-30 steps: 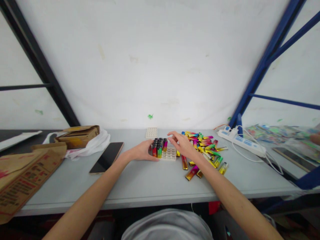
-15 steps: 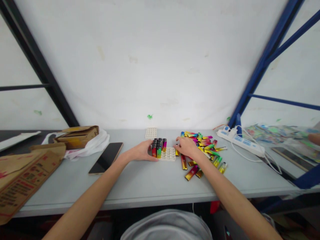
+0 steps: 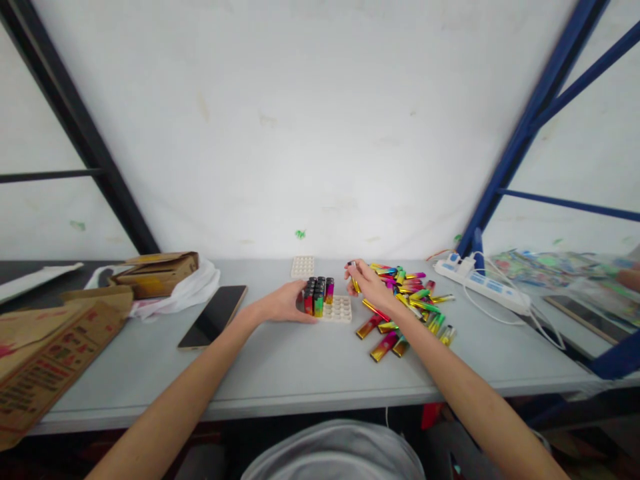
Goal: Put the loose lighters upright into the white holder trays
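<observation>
A white plastic tray [image 3: 339, 309] with round holes lies on the table before me. Several lighters [image 3: 319, 297] with shiny rainbow bodies stand upright in its left part, black ends up. My left hand [image 3: 287, 303] is curved round the left side of this group, thumb in front and fingers behind, holding it. Between the fingertips of my right hand [image 3: 364, 280], raised just right of the tray, is a single lighter [image 3: 356, 285], tilted, gold at its lower end. To the right, beside and under my right forearm, lies a loose pile of lighters [image 3: 413, 287].
A second white tray [image 3: 303, 267] lies near the wall. At left are a dark phone [image 3: 213, 317], a cardboard box [image 3: 160, 272] on a white bag, and an opened carton [image 3: 55, 353]. A power strip [image 3: 483, 283] with cables lies right; another person's hand [image 3: 629, 279] shows beyond the blue frame.
My right hand has lifted a lighter from the pile's left edge and raised it slightly. Lighters at that edge have shifted. My left hand stays at the tray.
</observation>
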Tool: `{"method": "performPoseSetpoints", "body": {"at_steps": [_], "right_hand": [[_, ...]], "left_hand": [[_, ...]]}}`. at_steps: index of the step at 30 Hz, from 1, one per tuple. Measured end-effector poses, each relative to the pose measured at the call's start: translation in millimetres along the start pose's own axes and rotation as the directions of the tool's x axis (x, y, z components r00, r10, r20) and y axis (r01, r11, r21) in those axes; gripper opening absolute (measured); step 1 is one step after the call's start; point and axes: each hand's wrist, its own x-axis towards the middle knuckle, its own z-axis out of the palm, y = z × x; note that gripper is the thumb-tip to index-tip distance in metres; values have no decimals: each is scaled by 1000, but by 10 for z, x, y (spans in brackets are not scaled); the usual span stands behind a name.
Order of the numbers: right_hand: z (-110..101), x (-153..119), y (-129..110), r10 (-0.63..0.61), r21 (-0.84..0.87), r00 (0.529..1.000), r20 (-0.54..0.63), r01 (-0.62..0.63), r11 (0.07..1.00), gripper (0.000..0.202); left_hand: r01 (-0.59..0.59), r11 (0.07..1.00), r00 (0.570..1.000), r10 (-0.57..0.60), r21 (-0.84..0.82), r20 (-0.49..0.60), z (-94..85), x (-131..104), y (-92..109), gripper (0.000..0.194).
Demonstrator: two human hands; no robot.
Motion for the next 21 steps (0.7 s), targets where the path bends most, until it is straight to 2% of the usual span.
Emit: {"method": "performPoseSetpoints", "body": {"at_steps": [2,4,7,10,12,15,18,21], "right_hand": [[48,-11,-37,20,127,1000,23,-22,992,37],[79,-23,-62,45,134,999,9,-46,990,37],[89,-39,-71,1,-72,995,-104,-9,997,40],[90,-50,-55,-78,-330,976,-201,8,944,49],[105,-60,-47,-93,-405,968,-232,-9,914,49],[150,-81,-60,-123,-435,967,-224,13,900,41],[194,-103,-89,-164,-452,973,-165,73,889,33],[212,-118,-104,-197,-454,971,-137,115,884,33]], "left_hand": [[-2,1000,1000,2,-14,-10,0,-2,-1,71],[-8,999,1000,7,-31,-19,-2,-4,-1,72],[-25,997,1000,25,-69,-3,-7,-6,4,73],[-31,994,999,30,-104,-10,-6,-9,6,74],[-26,993,999,24,-117,-21,-3,-12,6,74],[-20,992,999,16,-124,-30,-1,-17,13,74],[-12,993,999,9,-114,-33,-7,-22,32,72],[-2,996,1000,1,-87,-11,-17,-22,49,72]]}}
